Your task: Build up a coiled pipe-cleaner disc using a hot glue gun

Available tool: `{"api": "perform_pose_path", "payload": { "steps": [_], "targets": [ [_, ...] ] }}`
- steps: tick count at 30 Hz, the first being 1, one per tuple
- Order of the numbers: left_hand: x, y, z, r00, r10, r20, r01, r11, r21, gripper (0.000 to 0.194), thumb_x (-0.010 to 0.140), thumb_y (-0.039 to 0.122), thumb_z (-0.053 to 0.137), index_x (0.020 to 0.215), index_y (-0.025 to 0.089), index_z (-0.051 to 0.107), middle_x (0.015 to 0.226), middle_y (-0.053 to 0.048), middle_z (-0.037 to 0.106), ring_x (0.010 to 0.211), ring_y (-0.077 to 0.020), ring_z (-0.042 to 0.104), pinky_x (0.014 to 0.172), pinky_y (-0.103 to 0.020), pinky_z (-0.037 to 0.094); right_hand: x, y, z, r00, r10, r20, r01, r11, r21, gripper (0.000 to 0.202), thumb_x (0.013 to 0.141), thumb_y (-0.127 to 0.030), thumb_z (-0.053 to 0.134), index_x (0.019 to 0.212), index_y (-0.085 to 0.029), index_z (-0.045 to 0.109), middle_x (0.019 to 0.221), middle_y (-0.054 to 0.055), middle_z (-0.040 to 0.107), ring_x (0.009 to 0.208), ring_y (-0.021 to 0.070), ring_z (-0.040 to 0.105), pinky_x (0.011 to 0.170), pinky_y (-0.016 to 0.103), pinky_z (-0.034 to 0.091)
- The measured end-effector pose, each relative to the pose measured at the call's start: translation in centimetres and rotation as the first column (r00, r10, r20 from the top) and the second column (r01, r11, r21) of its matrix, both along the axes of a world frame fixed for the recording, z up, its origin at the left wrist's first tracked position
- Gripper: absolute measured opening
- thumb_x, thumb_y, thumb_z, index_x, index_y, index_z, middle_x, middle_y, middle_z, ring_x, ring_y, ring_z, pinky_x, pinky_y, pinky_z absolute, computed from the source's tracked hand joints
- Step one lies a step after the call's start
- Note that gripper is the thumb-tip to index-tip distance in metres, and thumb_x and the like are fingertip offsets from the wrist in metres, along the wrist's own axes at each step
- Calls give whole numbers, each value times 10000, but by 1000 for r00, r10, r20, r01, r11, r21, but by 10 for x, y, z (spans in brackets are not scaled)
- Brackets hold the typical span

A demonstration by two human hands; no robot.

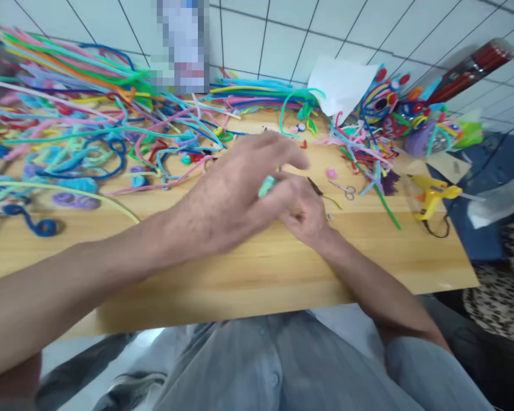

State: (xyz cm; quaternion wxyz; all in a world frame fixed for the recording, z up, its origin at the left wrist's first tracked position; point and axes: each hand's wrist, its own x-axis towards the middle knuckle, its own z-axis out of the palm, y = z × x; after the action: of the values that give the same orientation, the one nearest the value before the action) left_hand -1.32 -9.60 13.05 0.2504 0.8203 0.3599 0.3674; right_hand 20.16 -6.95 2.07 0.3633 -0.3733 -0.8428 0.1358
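Note:
Over the middle of the wooden table, my left hand [235,194] reaches across in front of my right hand, its fingers bent and smeared by motion. A small mint-green piece [266,186] shows between the two hands, at the fingertips of my right hand [304,208], whose fingers are pinched together on it. The thumb side of my left hand lies close to this piece; whether it touches it cannot be made out. Just right of my right hand are dark-tipped pliers with yellow handles [332,200] and small scissors [349,192].
Tangled coloured pipe cleaners [89,142] cover the table's left and back. Further right stand a white sheet [340,85], decorated colourful figures [381,103] and a yellow glue gun [432,194] with a cord. The table's front edge [240,314] runs before my body.

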Motion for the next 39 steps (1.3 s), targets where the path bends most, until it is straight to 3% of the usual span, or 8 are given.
{"api": "perform_pose_path", "payload": {
  "steps": [2, 6, 9, 15, 22, 31, 39],
  "targets": [
    [-13, 18, -22, 998, 52, -41, -50, 997, 54, 289, 1090, 379, 554, 1268, 210, 706, 1396, -95, 704, 1394, -307, 624, 1226, -542, 491, -1, -1, 1, 997, 57, -56, -52, 995, 81, 176, 995, -253, 642, 1152, -288, 715, 1409, 82, 748, 1302, 287, 710, 1110, 516, 583],
    [-26, 32, -67, 997, -33, -76, 32, 999, -10, 366, 1112, 420, 522, 1358, 171, 629, 1448, -155, 653, 1449, -286, 562, 1256, -503, 448, -1, -3, 2, 990, 93, -104, -75, 984, 164, 218, 986, -207, 671, 1185, -292, 696, 1382, 93, 754, 1268, 283, 726, 1071, 516, 596],
    [-25, 32, -82, 997, -77, 4, 77, 996, -48, 383, 1118, 442, 516, 1372, 168, 598, 1427, -156, 653, 1409, -271, 585, 1232, -462, 467, -2, -3, 3, 993, 76, -91, -62, 987, 150, 227, 988, -206, 674, 1195, -299, 692, 1379, 89, 753, 1268, 277, 726, 1064, 518, 600],
    [-26, 27, -89, 995, -27, 97, 39, 992, -120, 401, 1102, 450, 566, 1426, 214, 572, 1500, -145, 608, 1434, -275, 579, 1243, -472, 463, -5, -6, 9, 991, 96, -89, -82, 986, 146, 227, 989, -172, 679, 1188, -282, 684, 1369, 111, 750, 1271, 260, 727, 1052, 502, 607],
    [-25, 22, -99, 988, -15, 153, 25, 998, -65, 370, 1101, 394, 577, 1422, 211, 594, 1491, -170, 617, 1465, -277, 567, 1245, -507, 466, -7, -9, 8, 991, 95, -94, -80, 985, 152, 297, 954, -133, 700, 1203, -294, 693, 1370, 104, 746, 1263, 277, 724, 1036, 511, 612],
    [-29, 21, -97, 986, -54, 161, 68, 994, -83, 375, 1119, 367, 521, 1457, 214, 583, 1523, -173, 591, 1506, -278, 529, 1271, -514, 440, -7, -8, 7, 989, 92, -112, -74, 984, 161, 302, 931, -119, 721, 1186, -282, 724, 1370, 108, 751, 1245, 278, 727, 1044, 495, 611],
    [-26, 21, -100, 983, -39, 179, 45, 999, -29, 373, 1062, 341, 613, 1416, 223, 607, 1469, -167, 633, 1465, -296, 565, 1233, -534, 470, -7, -10, 7, 988, 89, -126, -70, 987, 146, 306, 945, -145, 719, 1212, -295, 727, 1398, 106, 714, 1248, 280, 709, 1008, 492, 621]
  ]
}}
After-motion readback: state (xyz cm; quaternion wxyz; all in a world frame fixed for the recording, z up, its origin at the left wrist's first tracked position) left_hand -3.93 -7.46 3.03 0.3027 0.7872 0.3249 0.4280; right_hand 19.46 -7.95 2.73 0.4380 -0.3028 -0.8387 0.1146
